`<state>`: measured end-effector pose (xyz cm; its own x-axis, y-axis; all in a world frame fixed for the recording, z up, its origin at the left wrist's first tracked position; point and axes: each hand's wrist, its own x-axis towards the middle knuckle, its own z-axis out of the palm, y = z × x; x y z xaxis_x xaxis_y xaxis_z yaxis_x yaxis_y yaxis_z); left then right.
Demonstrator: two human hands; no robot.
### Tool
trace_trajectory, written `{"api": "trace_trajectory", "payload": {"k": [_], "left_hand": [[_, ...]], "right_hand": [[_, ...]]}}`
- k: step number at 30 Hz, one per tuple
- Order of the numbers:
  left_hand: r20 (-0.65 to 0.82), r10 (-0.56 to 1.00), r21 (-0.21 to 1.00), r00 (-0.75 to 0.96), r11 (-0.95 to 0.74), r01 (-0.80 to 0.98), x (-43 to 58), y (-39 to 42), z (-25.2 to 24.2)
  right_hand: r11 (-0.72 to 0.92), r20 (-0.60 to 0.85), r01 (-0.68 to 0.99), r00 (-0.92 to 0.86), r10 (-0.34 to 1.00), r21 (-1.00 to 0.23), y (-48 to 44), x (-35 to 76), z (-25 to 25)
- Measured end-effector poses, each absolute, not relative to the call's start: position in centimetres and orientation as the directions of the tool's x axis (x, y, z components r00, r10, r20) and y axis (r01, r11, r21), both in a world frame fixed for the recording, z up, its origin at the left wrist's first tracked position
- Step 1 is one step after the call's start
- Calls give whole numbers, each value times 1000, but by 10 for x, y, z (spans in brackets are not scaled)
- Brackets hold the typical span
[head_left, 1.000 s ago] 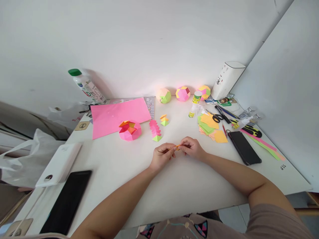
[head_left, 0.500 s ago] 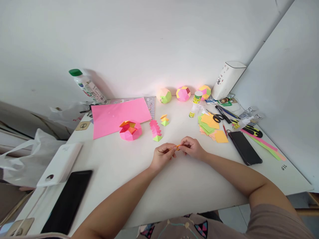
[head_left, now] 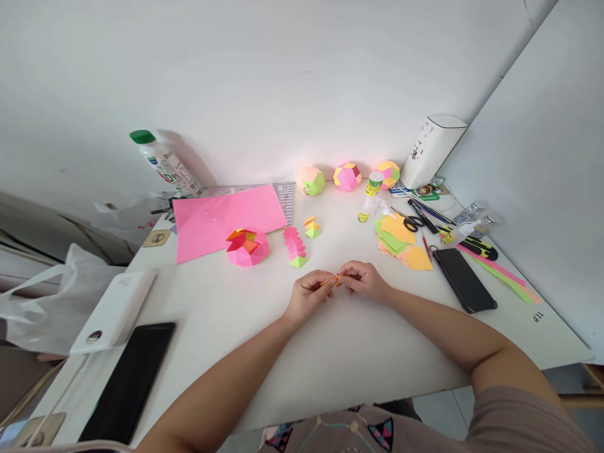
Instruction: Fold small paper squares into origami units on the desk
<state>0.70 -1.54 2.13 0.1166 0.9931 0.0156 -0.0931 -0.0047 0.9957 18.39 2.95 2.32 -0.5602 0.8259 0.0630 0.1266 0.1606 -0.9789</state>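
Right hand (head_left: pixel 365 282) perhaps lower, paper (head_left: pixel 338 280) half-hidden

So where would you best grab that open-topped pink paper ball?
Cup the pink paper ball lightly around its rounded outer wall, probably from the near left: its jagged opening faces up, showing folded flaps, and the pink-and-green paper stack sits close on its right.

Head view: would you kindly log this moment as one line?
left hand: pinching orange paper piece | right hand: pinching same piece | nearby: open pink paper ball, pink-and-green folded paper stack
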Motion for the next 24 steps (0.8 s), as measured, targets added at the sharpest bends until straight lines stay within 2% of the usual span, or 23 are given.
{"api": "trace_trajectory", "payload": {"k": [10,16,24], "left_hand": [[-5,992,999,126,11,-43,10,-17,21],[71,989,996,129,-64,-57,8,-17,17],[77,986,997,148,-72,-41,9,-18,17]], "right_hand": [[232,93,176,-570,816,-957,28,185,26],[263,111,176,-593,798,-949,28,184,23],[367,192,196,-584,789,-909,25,183,22]]}}
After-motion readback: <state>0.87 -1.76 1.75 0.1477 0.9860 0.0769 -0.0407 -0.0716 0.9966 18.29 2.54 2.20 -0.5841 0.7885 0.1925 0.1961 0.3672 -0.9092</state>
